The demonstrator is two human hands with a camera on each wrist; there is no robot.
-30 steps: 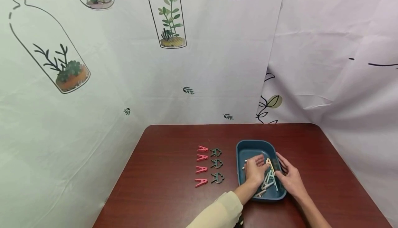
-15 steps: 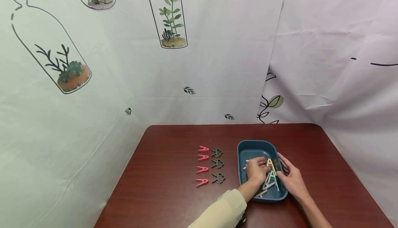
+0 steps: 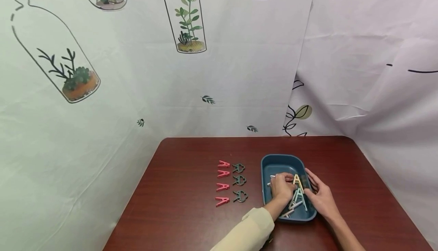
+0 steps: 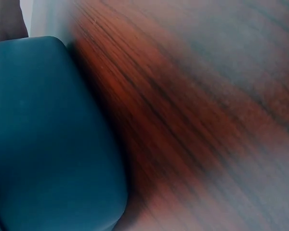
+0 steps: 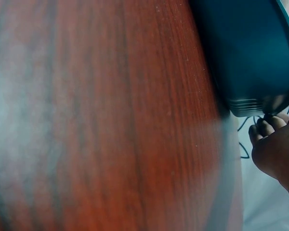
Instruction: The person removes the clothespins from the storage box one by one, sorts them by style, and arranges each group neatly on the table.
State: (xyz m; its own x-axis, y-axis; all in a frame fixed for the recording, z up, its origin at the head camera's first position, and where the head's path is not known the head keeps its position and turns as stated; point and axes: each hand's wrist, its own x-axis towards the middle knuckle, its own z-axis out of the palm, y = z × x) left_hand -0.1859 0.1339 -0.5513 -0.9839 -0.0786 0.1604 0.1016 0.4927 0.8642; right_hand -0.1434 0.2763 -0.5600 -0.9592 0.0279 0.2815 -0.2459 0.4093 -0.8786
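My left hand (image 3: 282, 187) reaches into the blue bin (image 3: 277, 159), its fingers bent downward beside a yellow clothespin (image 3: 296, 181); whether they pinch anything is hidden. Light-green clothespins (image 3: 299, 197) and several pale ones (image 3: 288, 212) lie in the bin's near part. White tips poke out left of that hand. Gripping the bin's right rim is my right hand (image 3: 322, 199), thumb at the rim and fingers along the outer side. In the right wrist view, bent fingers (image 5: 270, 127) show by the bin's end (image 5: 253, 53). The bin's outer wall (image 4: 53, 134) fills the left wrist view's left side.
Left of the bin, several red clothespins (image 3: 223, 187) form a column on the brown table (image 3: 181, 175). Beside them stand three dark-green clips (image 3: 240, 196) in a second column. Behind the table hangs a white patterned cloth (image 3: 232, 72).
My left hand's fingers, straighter earlier, have bent down into the bin, and the hand has shifted slightly. My right hand keeps its hold on the rim. The columns of clips are unchanged.
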